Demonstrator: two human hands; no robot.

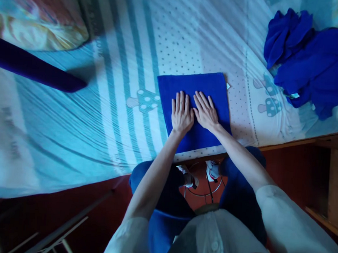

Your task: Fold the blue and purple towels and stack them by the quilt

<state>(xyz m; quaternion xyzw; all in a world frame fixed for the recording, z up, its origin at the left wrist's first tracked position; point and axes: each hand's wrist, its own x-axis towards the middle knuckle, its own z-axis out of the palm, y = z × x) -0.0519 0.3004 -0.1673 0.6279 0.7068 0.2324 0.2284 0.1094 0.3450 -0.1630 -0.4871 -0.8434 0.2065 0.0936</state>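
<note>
A folded blue cloth [194,82] lies flat in a near-square at the front edge of the bed, a small white tag sticking out at its right side. My left hand [182,114] rests palm down on its middle, fingers stretched out. Beside it my right hand [206,110] also lies flat on the cloth, fingers pointing up and left. The two thumbs nearly meet. Neither hand grips anything.
Crumpled blue cloths [310,66] lie in a heap at the right on the patterned bedsheet [127,56]. A long dark blue item [36,64] extends in from the left, below a colourful pillow [41,18]. Along the front runs the bed's wooden edge [298,140].
</note>
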